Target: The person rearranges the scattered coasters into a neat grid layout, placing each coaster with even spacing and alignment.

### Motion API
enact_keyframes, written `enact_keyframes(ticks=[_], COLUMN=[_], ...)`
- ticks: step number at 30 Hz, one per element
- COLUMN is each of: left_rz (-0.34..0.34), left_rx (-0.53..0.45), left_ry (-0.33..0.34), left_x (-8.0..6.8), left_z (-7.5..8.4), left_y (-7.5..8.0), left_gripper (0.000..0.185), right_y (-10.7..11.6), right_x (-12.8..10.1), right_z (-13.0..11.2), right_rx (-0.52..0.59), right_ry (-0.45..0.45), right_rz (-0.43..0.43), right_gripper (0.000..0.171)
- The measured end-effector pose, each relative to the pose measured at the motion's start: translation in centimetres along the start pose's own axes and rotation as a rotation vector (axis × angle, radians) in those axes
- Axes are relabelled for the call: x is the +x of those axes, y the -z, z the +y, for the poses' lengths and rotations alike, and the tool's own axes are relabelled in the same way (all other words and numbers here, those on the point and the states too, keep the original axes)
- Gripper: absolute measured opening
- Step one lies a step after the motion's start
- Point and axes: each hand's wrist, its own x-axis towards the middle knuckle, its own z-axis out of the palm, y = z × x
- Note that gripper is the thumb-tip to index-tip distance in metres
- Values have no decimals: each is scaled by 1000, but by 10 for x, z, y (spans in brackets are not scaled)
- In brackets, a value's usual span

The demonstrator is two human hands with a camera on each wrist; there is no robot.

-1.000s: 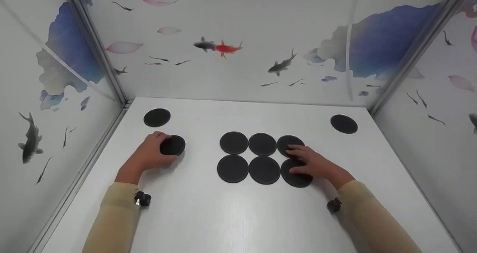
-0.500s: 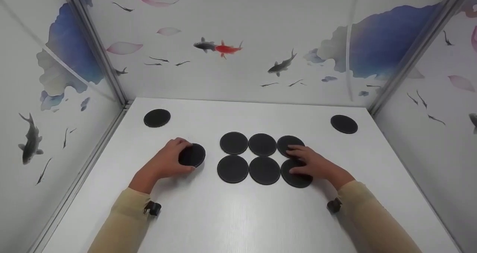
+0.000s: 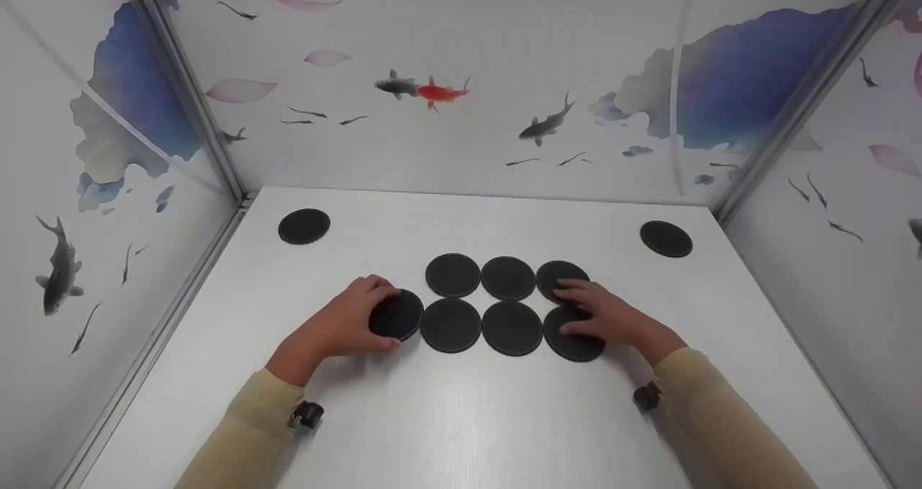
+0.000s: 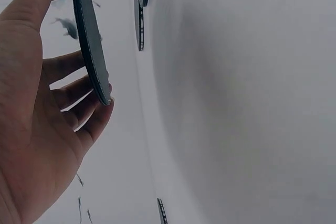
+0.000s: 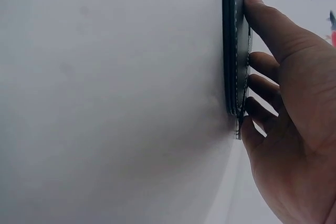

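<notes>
- Head view: the left hand (image 3: 344, 325) grips a black disc (image 3: 396, 315) by its edge, thumb and fingers curled round it, just left of the near row of a block of six black discs (image 3: 508, 304) on the white table (image 3: 461, 417)
- The right hand (image 3: 603, 316) lies flat with straight fingers on the block's two rightmost discs
- Two lone discs sit well apart at the far corners, one left (image 3: 304, 226), one right (image 3: 666, 238)
- Left wrist view: the held disc (image 4: 92, 40) is seen edge-on, pinched between thumb and fingers (image 4: 79, 90), lifted off the table
- Right wrist view: outstretched fingers (image 5: 273, 30) press on the stacked-looking disc edges (image 5: 236, 45)
</notes>
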Motion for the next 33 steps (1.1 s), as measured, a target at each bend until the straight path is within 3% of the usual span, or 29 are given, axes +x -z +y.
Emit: enact_keyframes(ticks=[6, 15, 33], left_rz=[-23, -48, -138], left_rx=[12, 17, 54], left_ry=[-31, -138, -192], left_x=[-1, -1, -3], left_z=[14, 28, 58], left_y=[-11, -22, -42], left_gripper=[85, 88, 88], right_y=[0, 0, 0], right_x=[0, 0, -1], right_z=[-1, -2, -3], right_rx=[0, -2, -9], right_ry=[1, -7, -7], right_rz=[-1, -7, -3], right_gripper=[76, 76, 78])
